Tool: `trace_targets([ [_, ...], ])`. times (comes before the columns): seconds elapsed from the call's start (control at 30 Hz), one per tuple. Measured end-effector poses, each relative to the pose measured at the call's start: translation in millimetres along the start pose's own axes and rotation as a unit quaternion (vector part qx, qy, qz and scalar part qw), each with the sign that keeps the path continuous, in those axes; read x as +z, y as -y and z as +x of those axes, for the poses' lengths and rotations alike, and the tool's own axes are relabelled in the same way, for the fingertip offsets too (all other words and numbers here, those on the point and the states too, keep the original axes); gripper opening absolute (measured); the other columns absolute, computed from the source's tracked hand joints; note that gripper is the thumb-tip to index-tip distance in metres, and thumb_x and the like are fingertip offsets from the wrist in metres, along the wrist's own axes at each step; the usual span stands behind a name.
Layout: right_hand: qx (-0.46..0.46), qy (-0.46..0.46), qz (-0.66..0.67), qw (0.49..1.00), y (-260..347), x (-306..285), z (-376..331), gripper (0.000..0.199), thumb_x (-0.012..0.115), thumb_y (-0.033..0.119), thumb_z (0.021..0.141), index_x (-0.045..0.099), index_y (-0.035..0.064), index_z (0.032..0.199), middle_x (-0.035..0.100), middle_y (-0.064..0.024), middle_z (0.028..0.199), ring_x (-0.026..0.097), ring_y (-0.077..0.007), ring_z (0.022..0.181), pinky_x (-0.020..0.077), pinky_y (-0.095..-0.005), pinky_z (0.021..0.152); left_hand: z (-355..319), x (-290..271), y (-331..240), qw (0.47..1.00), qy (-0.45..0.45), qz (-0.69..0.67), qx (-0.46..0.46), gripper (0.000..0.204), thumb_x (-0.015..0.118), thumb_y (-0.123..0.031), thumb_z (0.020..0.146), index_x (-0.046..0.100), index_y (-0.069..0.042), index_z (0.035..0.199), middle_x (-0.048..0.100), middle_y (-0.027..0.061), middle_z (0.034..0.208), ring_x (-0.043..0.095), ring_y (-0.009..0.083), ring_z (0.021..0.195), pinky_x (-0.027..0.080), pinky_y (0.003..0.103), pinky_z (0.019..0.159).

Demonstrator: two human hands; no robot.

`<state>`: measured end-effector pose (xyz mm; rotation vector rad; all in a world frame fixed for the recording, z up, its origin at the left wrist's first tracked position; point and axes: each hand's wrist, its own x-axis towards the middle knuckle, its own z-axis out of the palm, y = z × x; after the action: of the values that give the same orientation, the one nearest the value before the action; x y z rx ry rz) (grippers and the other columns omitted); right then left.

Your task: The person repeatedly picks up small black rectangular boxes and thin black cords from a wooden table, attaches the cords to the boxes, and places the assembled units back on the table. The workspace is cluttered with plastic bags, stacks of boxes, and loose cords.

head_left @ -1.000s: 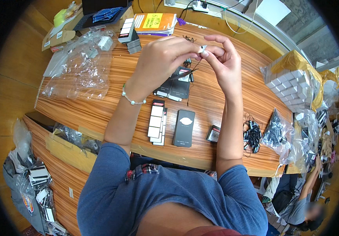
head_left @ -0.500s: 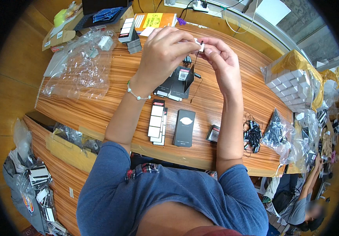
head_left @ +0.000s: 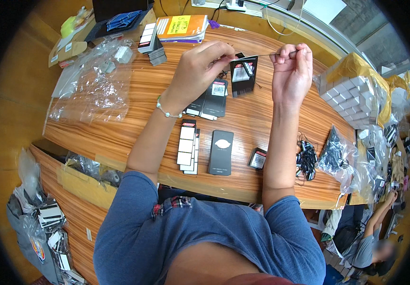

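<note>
My left hand (head_left: 210,61) is closed in a pinch at the top of a black hang tag (head_left: 240,88), which hangs over the table with a white label on it. From the tag's top a thin black cord (head_left: 264,55) runs taut to the right. Its other end is gripped by the fingers of my right hand (head_left: 292,69). Below my left hand lies a pile of black hang tags (head_left: 219,105), one with a white barcode sticker. Nearer to me are tags with white blank panels (head_left: 186,145) and a stack of plain black tags (head_left: 221,154).
Small black cards (head_left: 257,158) and a tangle of black cords (head_left: 305,159) lie by my right forearm. Beyond them are a clear bag (head_left: 335,154) and a taped block of white boxes (head_left: 350,97). Clear plastic wrap (head_left: 102,88) covers the left side. A notebook (head_left: 186,27) lies behind.
My hands have moved apart, the right one going rightward and drawing the cord taut. The hang tag has swung round, so its labelled face now shows.
</note>
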<state>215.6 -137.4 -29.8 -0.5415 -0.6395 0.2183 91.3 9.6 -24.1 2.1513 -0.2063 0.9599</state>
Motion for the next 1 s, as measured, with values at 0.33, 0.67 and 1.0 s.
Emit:
trace_targets([
  [0.33,0.077,0.048,0.116,0.989,-7,14,-7,0.014,0.04,0.018,0.094,0.046,0.0058,0.098,0.055,-0.0112,0.075,0.049,-0.0171,0.067,0.0412,-0.0296,0.064,1,11,-5,0.989,0.102,-0.031,-0.097,0.015,0.066,-0.009,0.075,0.059,0.001,0.084,0.062,0.0064,0.085,0.059,0.0136,0.082,0.047,0.025,0.074],
  [0.67,0.056,0.057,-0.251,0.965,7,20,-7,0.016,0.056,0.006,0.085,0.055,0.0007,0.101,0.06,-0.0035,0.078,0.055,-0.007,0.071,0.0433,-0.0182,0.062,5,5,-2,0.998,-0.068,0.012,0.009,0.016,0.072,-0.009,0.069,0.067,-0.002,0.083,0.063,0.0064,0.079,0.06,0.0161,0.075,0.047,0.026,0.069],
  [1.0,0.112,0.159,-0.296,0.935,1,37,-18,0.013,0.055,0.004,0.085,0.047,0.0024,0.095,0.058,-0.0032,0.072,0.053,-0.0071,0.066,0.0404,-0.0193,0.058,1,-3,-11,0.986,-0.082,-0.119,-0.081,0.017,0.07,-0.007,0.072,0.067,0.0,0.087,0.065,0.0058,0.078,0.059,0.0097,0.069,0.047,0.021,0.061],
])
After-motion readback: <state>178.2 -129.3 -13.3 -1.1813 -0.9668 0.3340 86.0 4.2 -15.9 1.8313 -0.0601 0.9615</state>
